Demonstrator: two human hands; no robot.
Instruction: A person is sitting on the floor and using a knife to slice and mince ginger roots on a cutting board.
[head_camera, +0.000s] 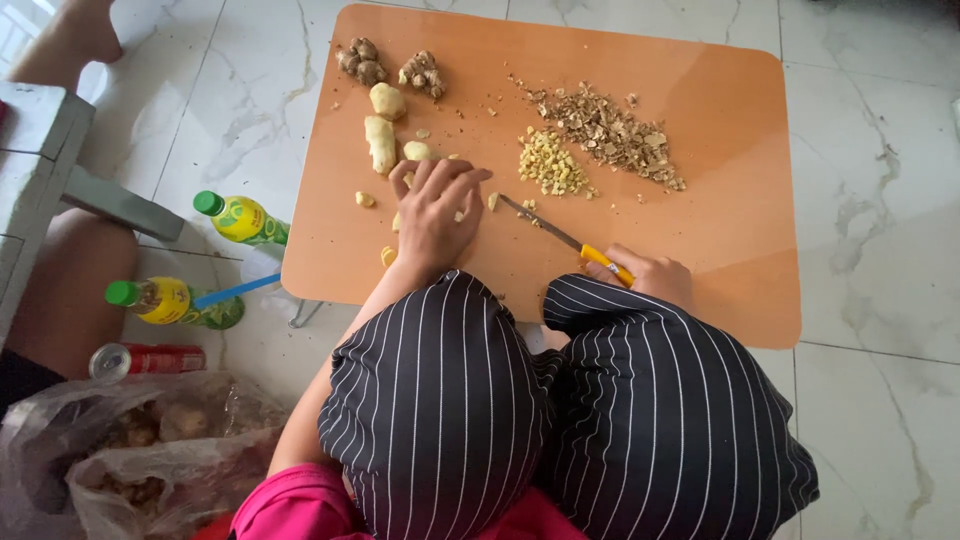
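The orange surface (720, 250) filled the middle of the frame, and on it everything turned on one line: your knife (560, 236) lay with its long axis running from the yellow handle at lower right up to the blade tip at centre, pointing straight at your left hand (435, 215). Your right hand (655, 275) sat low and right of centre, its grip closed round that handle. Your left hand sat just left of the blade tip, fingers curled down in a narrow grip over a small pale ginger piece (460, 214), mostly hidden beneath them, so I could not tell its shape. The left hand was therefore the nearer one to the uncut ginger; the peeled ginger root (380, 143) lay just above it, toward upper left. The chopped ginger pile (548, 163) lay above the blade, apart from both hands.
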